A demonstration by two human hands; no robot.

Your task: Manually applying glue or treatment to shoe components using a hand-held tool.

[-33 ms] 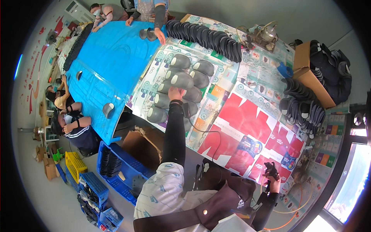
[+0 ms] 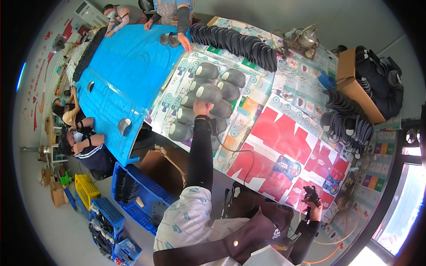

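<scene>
My left hand (image 2: pixel 203 107) reaches out over the table and grips the near end of a dark grey, rounded shoe toe piece (image 2: pixel 209 92). That piece overlaps the others around it, and my fingertips are partly hidden. Several similar toe pieces (image 2: pixel 180 131) with pale ends lie in rows on the printed sheet beneath. At the lower right, my right hand (image 2: pixel 315 212) is closed around a black spray gun (image 2: pixel 311 194), held off the table's near edge. A thin pale hose (image 2: pixel 335 243) runs close to that hand.
A long row of black curved pieces (image 2: pixel 235 43) lies at the back. Right of it are a metal pot (image 2: pixel 308 37), a cardboard box (image 2: pixel 350 66) and dark stacked pieces (image 2: pixel 348 124). A co-worker's hand (image 2: pixel 184 42) rests by the blue table (image 2: pixel 128 66); blue crates (image 2: pixel 146 201) stand lower left.
</scene>
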